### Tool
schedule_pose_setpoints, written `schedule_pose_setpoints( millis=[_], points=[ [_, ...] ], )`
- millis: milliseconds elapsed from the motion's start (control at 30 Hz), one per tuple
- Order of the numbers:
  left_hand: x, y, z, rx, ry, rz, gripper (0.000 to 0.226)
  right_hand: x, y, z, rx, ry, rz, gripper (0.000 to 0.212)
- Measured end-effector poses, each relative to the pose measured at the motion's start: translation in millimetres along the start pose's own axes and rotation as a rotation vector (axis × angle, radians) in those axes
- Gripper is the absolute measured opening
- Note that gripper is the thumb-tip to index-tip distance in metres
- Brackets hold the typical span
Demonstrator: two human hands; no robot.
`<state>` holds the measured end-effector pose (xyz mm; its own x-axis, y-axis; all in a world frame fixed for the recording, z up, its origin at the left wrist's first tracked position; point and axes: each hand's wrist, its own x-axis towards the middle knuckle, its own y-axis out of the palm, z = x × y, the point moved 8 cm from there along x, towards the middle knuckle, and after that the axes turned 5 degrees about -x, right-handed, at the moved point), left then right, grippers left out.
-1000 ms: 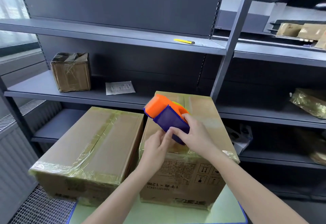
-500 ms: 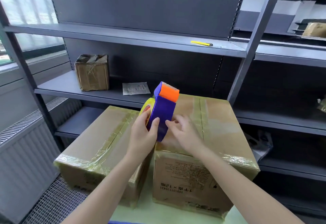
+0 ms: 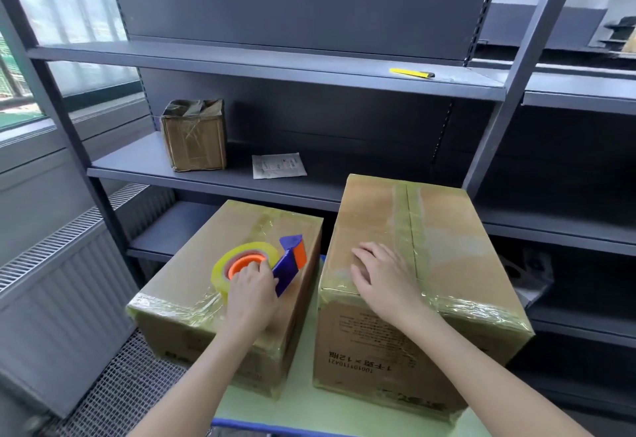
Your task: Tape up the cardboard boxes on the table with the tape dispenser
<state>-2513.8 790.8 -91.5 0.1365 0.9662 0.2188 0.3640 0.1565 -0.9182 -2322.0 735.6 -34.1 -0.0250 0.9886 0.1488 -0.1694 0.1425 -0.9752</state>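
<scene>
Since the earlier frames, the tape dispenser (image 3: pixel 289 264) has been lowered from its raised, two-handed position and is laid on its side on top of the left cardboard box (image 3: pixel 186 264), near the front edge. It is gripped by the left hand (image 3: pixel 251 290) alone, with the fingers curled round the purple body; the handle and fingertips are hidden beneath the hand. The yellow tape roll (image 3: pixel 220 266) is turned upward, orange hub exposed.

The right hand (image 3: pixel 383 276) has been moved to the top of the right cardboard box (image 3: pixel 447 247) and lies flat, fingers spread and relaxed, just left of the taped centre seam.

Both boxes are stood side by side, slightly apart, on the table (image 3: pixel 303 402), of which only a pale green strip and a blue front edge are seen. Both forearms are cut off by the lower frame edge. A yellow item (image 3: pixel 411 73) on the upper shelf (image 3: pixel 275 65) cannot be identified.
</scene>
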Motion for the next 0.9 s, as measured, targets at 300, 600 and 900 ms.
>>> schedule_pose_setpoints(
  millis=[300,600,900],
  points=[
    [-5.0,31.3,6.3,0.117,0.036,0.055,0.041,-1.7,3.3,1.4,-0.03,-0.016,0.013,0.045],
    [5.3,15.5,2.3,0.254,0.017,0.196,0.036,-3.7,2.8,-2.9,0.003,-0.052,0.092,0.046],
    [37.3,-50.1,-121.1,-0.1,0.174,-0.039,0.033,-14.9,-43.7,-70.1,0.041,0.112,0.026,0.045]
  ],
)
